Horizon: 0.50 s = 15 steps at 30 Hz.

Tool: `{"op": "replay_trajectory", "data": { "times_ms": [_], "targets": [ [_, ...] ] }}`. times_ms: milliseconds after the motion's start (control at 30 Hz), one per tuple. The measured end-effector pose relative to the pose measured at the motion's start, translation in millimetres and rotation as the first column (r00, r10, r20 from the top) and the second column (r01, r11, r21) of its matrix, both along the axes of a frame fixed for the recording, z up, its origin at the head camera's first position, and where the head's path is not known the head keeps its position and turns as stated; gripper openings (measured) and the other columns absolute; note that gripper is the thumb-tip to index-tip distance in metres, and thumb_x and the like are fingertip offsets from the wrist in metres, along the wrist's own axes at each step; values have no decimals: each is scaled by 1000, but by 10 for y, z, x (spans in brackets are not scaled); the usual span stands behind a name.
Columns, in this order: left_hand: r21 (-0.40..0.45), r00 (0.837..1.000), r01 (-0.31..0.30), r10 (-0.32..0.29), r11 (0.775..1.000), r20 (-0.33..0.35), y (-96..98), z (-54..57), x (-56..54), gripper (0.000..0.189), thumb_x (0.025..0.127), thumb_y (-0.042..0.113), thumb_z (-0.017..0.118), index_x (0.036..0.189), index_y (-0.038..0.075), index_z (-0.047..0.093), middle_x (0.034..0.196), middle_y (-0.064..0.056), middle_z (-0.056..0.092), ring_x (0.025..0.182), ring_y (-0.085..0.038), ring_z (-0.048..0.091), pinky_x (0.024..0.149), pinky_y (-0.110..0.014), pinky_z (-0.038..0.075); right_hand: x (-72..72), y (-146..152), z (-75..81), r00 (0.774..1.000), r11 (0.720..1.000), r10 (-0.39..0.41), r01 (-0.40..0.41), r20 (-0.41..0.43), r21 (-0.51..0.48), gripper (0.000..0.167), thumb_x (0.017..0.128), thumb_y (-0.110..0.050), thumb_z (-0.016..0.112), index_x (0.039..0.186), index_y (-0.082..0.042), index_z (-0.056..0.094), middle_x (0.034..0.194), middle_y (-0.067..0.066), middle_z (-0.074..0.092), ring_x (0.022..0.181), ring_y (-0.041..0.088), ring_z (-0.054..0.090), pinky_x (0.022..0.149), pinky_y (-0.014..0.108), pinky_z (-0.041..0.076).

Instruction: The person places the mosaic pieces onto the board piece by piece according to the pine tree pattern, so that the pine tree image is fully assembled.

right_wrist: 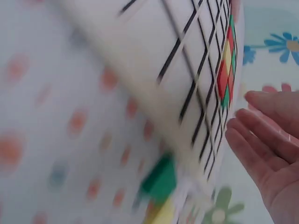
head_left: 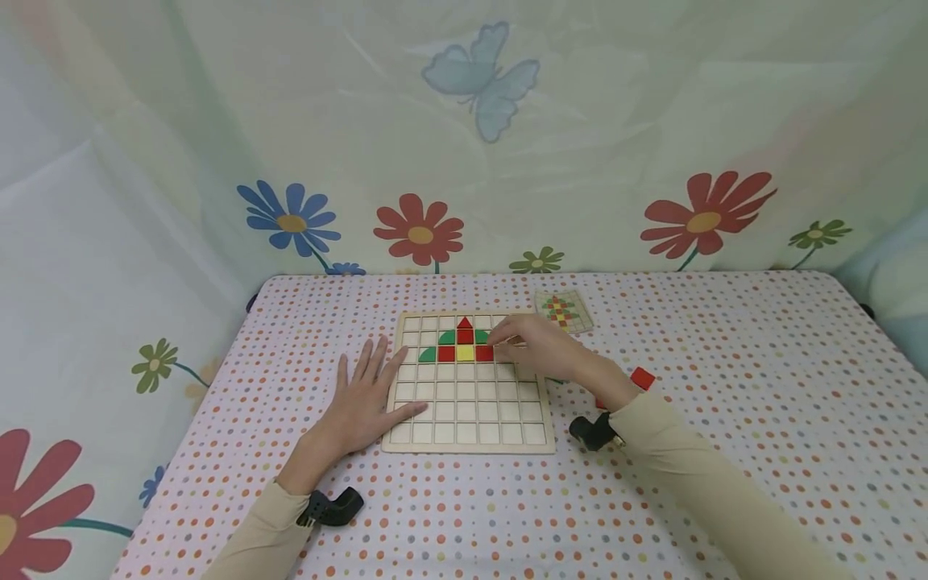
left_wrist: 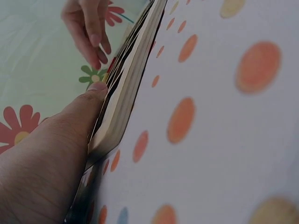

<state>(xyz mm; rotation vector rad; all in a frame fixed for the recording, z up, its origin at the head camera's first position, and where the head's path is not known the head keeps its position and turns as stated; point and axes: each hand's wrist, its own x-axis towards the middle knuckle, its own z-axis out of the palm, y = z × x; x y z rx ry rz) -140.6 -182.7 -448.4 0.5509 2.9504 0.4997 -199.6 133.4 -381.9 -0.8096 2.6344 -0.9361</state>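
A wooden grid board (head_left: 464, 412) lies on the table. Near its far side, red, green and yellow tiles form a small pattern, with a red triangle (head_left: 465, 324) at the tip and a yellow square (head_left: 465, 353) below. My left hand (head_left: 366, 399) rests spread along the board's left edge; in the left wrist view the thumb (left_wrist: 65, 126) lies on the rim. Over the pattern's right end hovers my right hand (head_left: 544, 346), its fingers loosely bent. The right wrist view shows nothing between them, and a green tile (right_wrist: 225, 99) set beside the red one near the fingertips.
A pattern card (head_left: 565, 312) lies behind the board's far right corner. To the right, partly behind the right forearm, are loose pieces, among them a red block (head_left: 642, 378). The right wrist view shows a green block (right_wrist: 161, 179) and a yellow block (right_wrist: 161, 212) by the board.
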Motion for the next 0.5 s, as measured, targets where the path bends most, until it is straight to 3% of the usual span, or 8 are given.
{"op": "replay_trajectory", "data": {
  "times_ms": [100,300,367,500],
  "targets": [
    [2,1000,-4,4,1000,-2,2,-4,0,98,95,67,60,169,14,22,174,-19,4,161,-39,-2,121,-72,-3,30,211,49,999,999,-34,34,15,5,23,101,-4,68,122,0,76,132,17,67,120,36,65,100,51,54],
    [2,1000,-7,7,1000,0,-6,-6,1,98,95,67,60,168,14,23,174,-19,5,161,-39,-2,121,-72,-3,101,558,91,997,995,-73,72,11,74,24,94,-5,77,118,-1,78,126,17,69,114,35,65,94,52,55],
    [2,1000,-7,7,1000,-6,-11,-10,1,97,96,66,60,168,13,24,174,-19,6,161,-40,-1,121,-73,-2,132,630,87,997,991,-76,74,14,109,25,91,-7,82,116,-3,79,130,19,68,121,39,63,97,53,55],
    [7,1000,-1,1,1000,-12,-5,-14,2,96,96,66,60,168,13,24,174,-20,6,161,-40,0,120,-73,-1,184,716,40,998,990,-54,50,21,134,28,85,-9,88,111,-4,81,123,16,69,107,34,64,87,45,57]
  ]
}}
